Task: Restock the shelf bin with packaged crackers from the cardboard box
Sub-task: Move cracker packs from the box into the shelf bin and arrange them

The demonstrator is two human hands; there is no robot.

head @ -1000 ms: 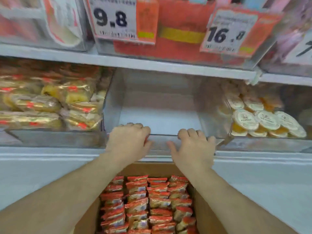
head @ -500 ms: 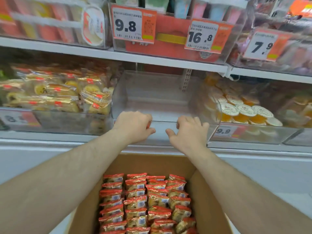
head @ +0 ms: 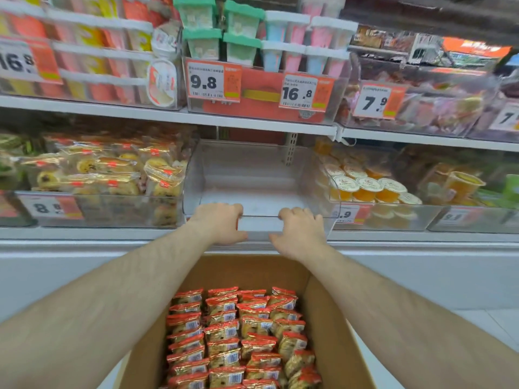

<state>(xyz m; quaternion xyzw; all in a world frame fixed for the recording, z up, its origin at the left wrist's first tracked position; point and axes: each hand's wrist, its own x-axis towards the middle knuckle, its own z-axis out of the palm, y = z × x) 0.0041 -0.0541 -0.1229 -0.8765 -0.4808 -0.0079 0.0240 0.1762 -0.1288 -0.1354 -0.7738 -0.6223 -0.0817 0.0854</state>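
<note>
Still gripping the clear bin's (head: 252, 169) front lip, both hands (head: 217, 223) (head: 302, 230) hide their curled fingers' tips.

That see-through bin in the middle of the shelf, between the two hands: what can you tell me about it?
The clear bin looks like plastic, open-topped and holding nothing. It sits on the white shelf between a bin of wrapped pastries and one of jelly cups. The left hand and right hand each curl over its low front lip.
</note>
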